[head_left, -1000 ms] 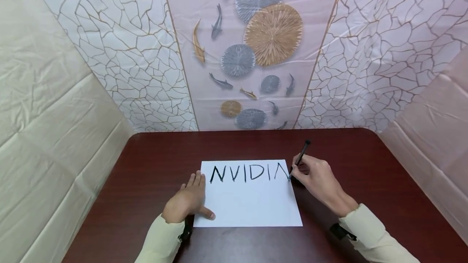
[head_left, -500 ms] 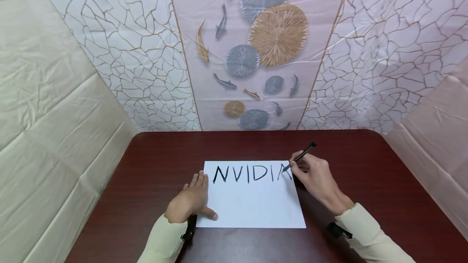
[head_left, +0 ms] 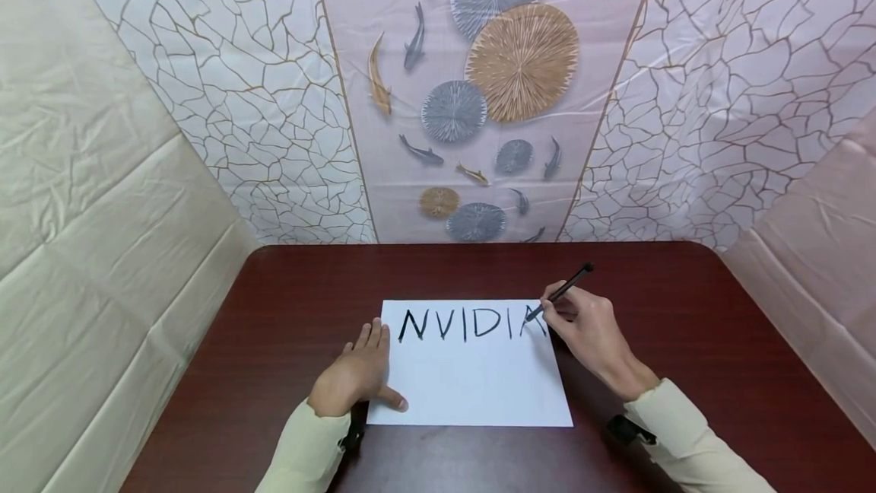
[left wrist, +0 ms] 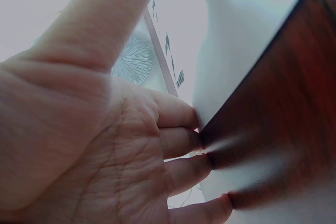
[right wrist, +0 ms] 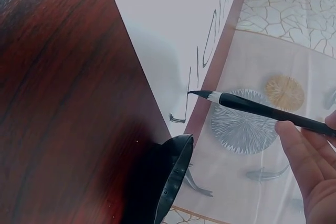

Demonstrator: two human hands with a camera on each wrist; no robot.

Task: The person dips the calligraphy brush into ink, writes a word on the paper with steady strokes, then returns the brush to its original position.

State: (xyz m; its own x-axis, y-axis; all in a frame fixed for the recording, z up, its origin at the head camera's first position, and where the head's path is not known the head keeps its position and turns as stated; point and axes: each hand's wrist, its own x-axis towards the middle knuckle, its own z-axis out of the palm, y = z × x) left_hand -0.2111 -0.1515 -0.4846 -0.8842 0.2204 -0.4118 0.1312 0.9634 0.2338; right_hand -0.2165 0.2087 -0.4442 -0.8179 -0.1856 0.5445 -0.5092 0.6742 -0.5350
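A white sheet of paper [head_left: 472,386] lies on the table, with the letters NVIDIA in black along its top. My left hand [head_left: 356,375] rests flat at the sheet's left edge, fingers straight and thumb out over the lower left corner. In the left wrist view its fingertips [left wrist: 210,161] press down beside the paper edge. Between thumb and fingers, my right hand [head_left: 591,329] pinches a black brush pen [head_left: 561,291], slanted up to the right. Its dark tip [right wrist: 199,94] touches the paper at the last letter, the A.
A black round-rimmed vessel [right wrist: 176,174] stands by the paper's right side in the right wrist view, mostly hidden by the hand in the head view. The dark red wooden table [head_left: 287,287] ends at a patterned cloth backdrop [head_left: 520,97], with pale cloth at both sides.
The brush pen has moved from the foot of the A's right stroke left to its middle, and tilted over more. The left hand stays in place on the paper.
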